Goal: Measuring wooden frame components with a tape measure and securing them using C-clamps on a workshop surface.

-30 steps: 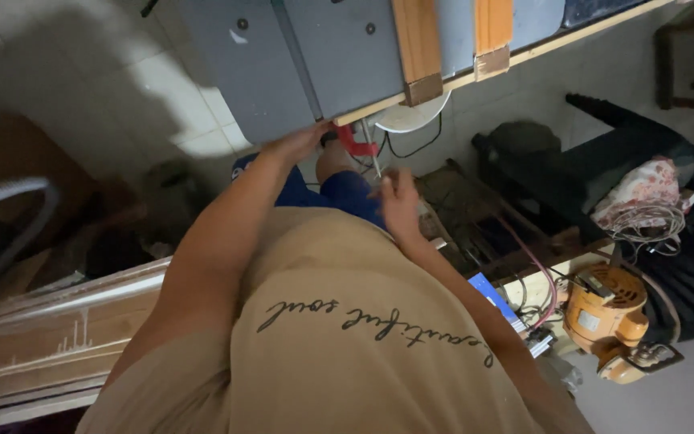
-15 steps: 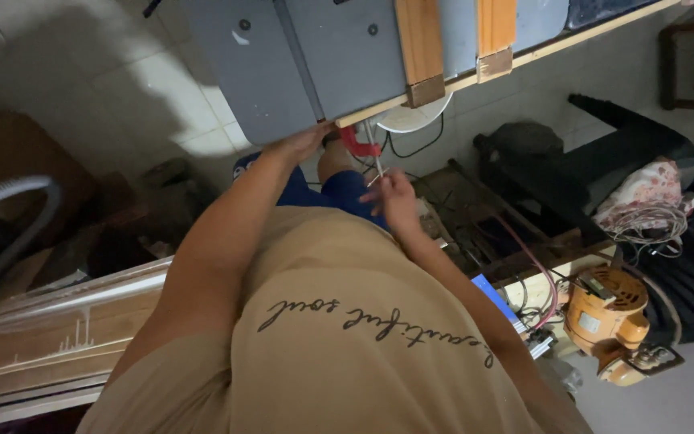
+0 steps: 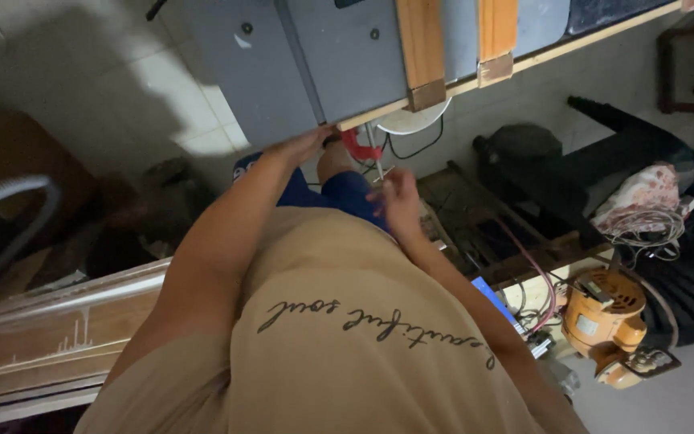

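Note:
My left hand [image 3: 305,145] reaches forward and grips the lower edge of a grey panel [image 3: 315,64] with a pale wooden edge. Just to its right, a red clamp [image 3: 359,148] hangs at that edge, with a thin metal bar below it. My right hand [image 3: 396,201] is closed around the lower end of that bar, a little below the clamp's red part. My tan shirt and blue shorts fill the lower middle of the view and hide what lies under them.
Two wooden strips [image 3: 421,50] cross the panel. An orange power tool [image 3: 606,323] lies at the lower right, with a bundle of wires [image 3: 641,219] on a dark chair [image 3: 668,161]. Long boards [image 3: 50,337] and a grey hose [image 3: 6,205] lie at left.
My right hand has shifted slightly down and right at the clamp's bar. My left hand stays on the panel's edge.

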